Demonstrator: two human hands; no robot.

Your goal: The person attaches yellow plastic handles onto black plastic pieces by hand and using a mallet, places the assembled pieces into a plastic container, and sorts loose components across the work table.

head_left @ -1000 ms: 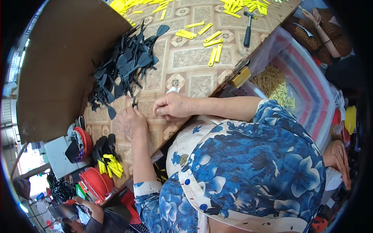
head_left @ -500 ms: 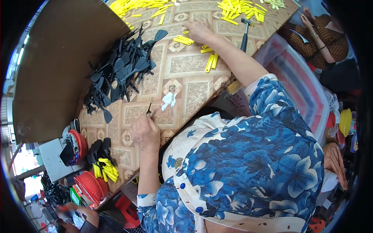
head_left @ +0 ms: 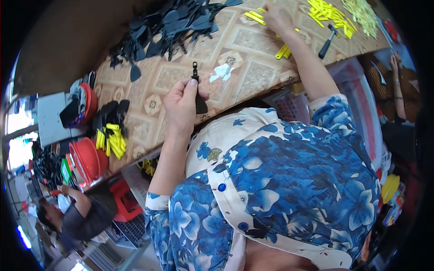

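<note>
My left hand (head_left: 180, 101) is closed around a black spatula head (head_left: 201, 106). Its flat blade sticks out below my fingers, and its narrow shank with a ring at the tip points up past my thumb. Across the table, my right hand (head_left: 276, 20) is bent down among loose yellow handles (head_left: 254, 18), its fingers drawn together. What its fingertips hold, if anything, is hidden. More yellow handles (head_left: 283, 51) lie under and beside my right wrist. A big heap of black spatula heads (head_left: 176, 27) covers the table's far left.
A hammer (head_left: 327, 43) lies right of my right forearm, near a yellow handle pile (head_left: 332, 16) and a pale-coloured pile (head_left: 361, 16). White scraps (head_left: 221, 72) are on the table. Black spatulas with yellow handles (head_left: 111, 140) lie left, beside red containers (head_left: 89, 158). A person (head_left: 86, 214) sits lower left.
My left hand has lifted and turned the black spatula head, so its ringed shank and blade now show. The view has shifted. My right hand stays by the yellow handles, its fingers more bent.
</note>
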